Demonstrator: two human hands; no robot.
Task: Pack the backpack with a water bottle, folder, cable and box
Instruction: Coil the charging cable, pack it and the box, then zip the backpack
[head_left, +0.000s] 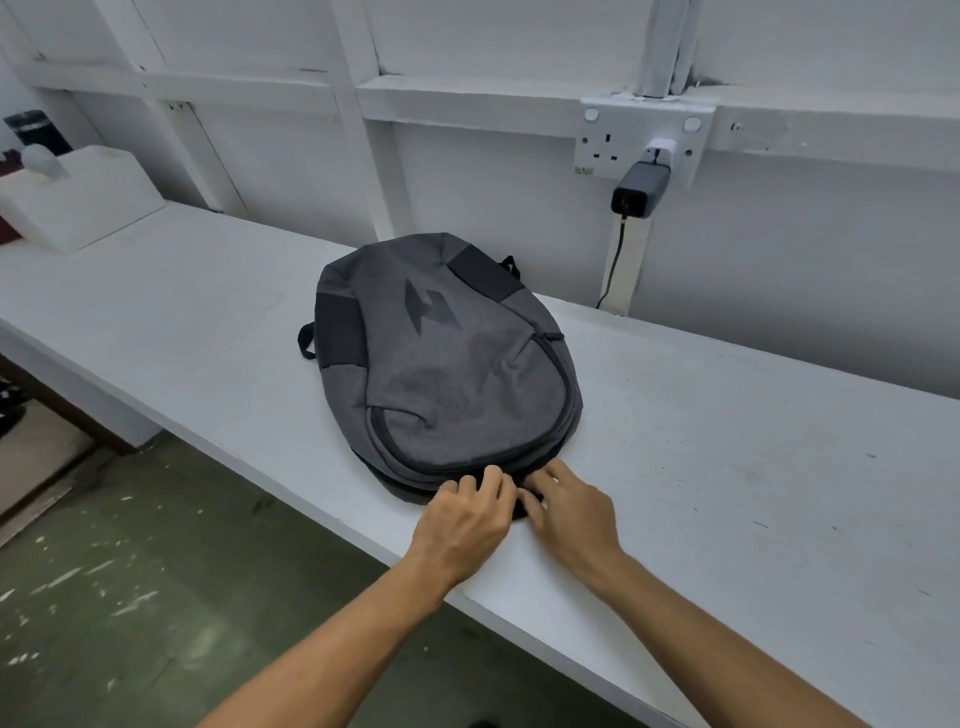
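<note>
A grey backpack (447, 358) lies flat on the white table (727, 467), its front face up and its top end toward me at the near edge. The zips look closed. My left hand (467, 514) and my right hand (566, 509) rest side by side at the top rim of the backpack, fingers curled and pinching the dark fabric or zip there. Exactly what the fingertips hold is hidden. A black cable (613, 265) hangs from a grey charger (636, 192) plugged into the wall socket. No water bottle or folder is in view.
A white box (83, 197) stands at the far left of the table, with a dark cylinder (34, 132) behind it. The wall socket (631, 140) sits on the white wall behind the backpack. Green floor (130, 571) lies below the table's near edge.
</note>
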